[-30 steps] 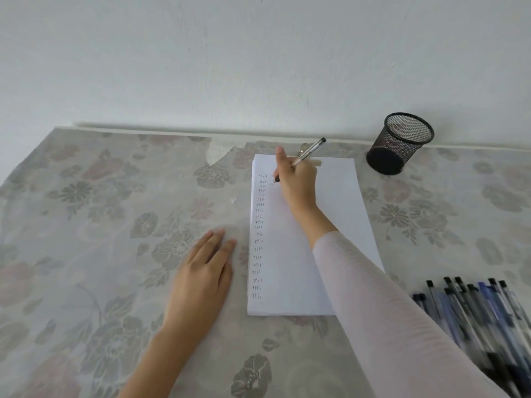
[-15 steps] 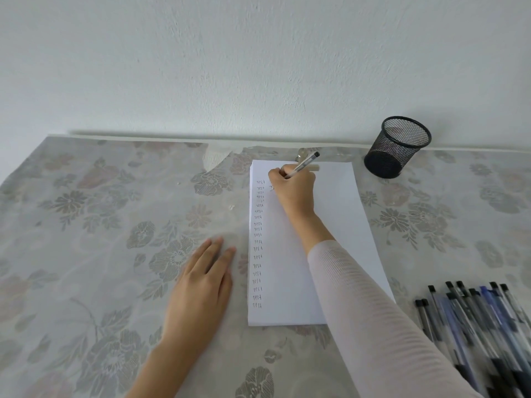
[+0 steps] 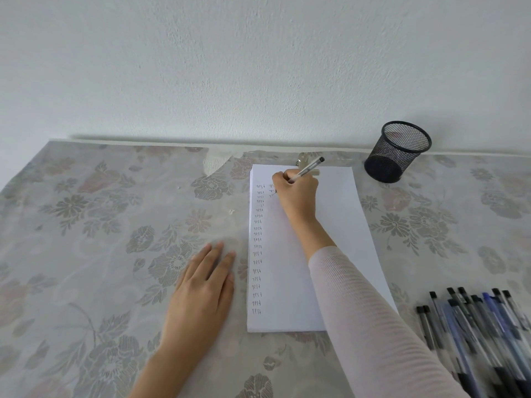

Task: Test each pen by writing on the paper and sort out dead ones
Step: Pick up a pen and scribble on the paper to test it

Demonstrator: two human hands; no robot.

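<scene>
A white sheet of paper [image 3: 330, 231] lies on the floral tablecloth, with a column of small handwritten words down its left edge and a few more starting a second column at the top. My right hand [image 3: 297, 193] is shut on a clear pen with a black cap [image 3: 309, 167], its tip on the paper near the top of the second column. My left hand [image 3: 204, 288] lies flat and open on the cloth just left of the paper. A pile of several black and blue pens [image 3: 477, 328] lies at the lower right.
A black mesh pen cup [image 3: 398, 152] stands against the wall at the back right, tilted toward me; nothing shows inside. The floral tablecloth [image 3: 100, 225] has a torn notch at its back edge. A small metal clip [image 3: 303, 159] lies at the paper's top edge.
My right hand with the pen has shifted slightly down the top of the paper, adding marks to the second column. The view has tilted up a little. My left hand stays put.
</scene>
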